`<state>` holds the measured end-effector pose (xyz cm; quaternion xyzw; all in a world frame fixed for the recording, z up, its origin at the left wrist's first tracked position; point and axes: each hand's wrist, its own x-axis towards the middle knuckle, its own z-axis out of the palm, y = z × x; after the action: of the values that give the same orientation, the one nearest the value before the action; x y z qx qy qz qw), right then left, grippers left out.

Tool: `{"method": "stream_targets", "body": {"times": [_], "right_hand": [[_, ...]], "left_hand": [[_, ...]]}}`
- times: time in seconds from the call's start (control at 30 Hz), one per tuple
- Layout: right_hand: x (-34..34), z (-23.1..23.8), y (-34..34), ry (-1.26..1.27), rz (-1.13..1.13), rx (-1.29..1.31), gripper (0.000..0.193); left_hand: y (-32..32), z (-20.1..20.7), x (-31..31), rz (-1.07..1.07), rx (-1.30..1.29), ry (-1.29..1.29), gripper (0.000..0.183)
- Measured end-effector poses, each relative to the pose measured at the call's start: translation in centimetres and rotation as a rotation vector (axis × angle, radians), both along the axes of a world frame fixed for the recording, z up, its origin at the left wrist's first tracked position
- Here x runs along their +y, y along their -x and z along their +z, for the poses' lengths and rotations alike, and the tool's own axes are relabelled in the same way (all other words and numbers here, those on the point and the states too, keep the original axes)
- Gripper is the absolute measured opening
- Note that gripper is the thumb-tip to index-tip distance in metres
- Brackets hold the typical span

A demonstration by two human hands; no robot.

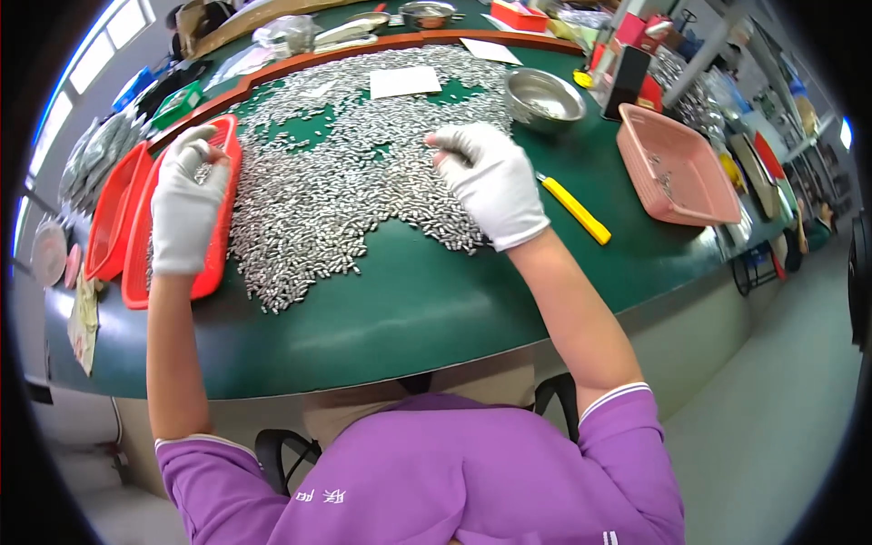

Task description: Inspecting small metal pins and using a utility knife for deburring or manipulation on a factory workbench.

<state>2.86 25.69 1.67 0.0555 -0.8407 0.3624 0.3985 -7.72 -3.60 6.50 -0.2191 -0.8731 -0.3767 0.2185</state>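
Many small silvery metal pieces [309,204], short and rounded, lie in a wide spread over the green table. Above the right part of the spread is my right hand [493,186] in a white glove with bare fingertips. Its thumb and forefinger are bent, with a gap between the tips and nothing visible in it. My left hand [186,209], gloved the same way, is over the long red basket [221,259] at the left. Its fingers curl in toward the thumb; what they hold, if anything, is too small to make out. Some metal pieces show inside the basket.
A second red basket [111,222] stands farther left. To the right lie a yellow-handled cutter [577,211], a metal bowl [545,98] and a pink basket [681,173]. A white card [404,82] rests on the pieces. A reddish-brown raised edge [363,47] bounds the far side.
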Motion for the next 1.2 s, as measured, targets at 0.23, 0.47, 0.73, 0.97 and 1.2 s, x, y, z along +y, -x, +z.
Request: {"method": "stream_targets", "body": {"times": [0.23,0.47,0.73,0.97,1.2], "right_hand": [[9.1,0.5,-8.4,-0.325,-0.597,-0.317,0.029],[11.1,-4.1,-11.7,-0.335,-0.662,-0.407,0.018],[0.5,-0.6,-19.9,0.650,-0.082,-0.536,0.038],[-4.8,-2.7,-20.5,0.231,0.262,-0.972,0.050],[-6.2,-2.9,-19.5,-0.243,0.179,-0.675,0.057]], "left_hand": [[-11.2,-1.9,5.6,-0.588,0.242,0.364,0.016],[-14.4,-5.1,5.6,-0.543,0.075,0.442,0.016],[-15.4,-6.1,5.1,-0.459,-0.069,0.415,0.021],[-15.4,-6.6,4.8,-0.459,-0.057,0.388,0.020],[-15.5,-6.8,4.5,-0.442,-0.068,0.412,0.023]]}}
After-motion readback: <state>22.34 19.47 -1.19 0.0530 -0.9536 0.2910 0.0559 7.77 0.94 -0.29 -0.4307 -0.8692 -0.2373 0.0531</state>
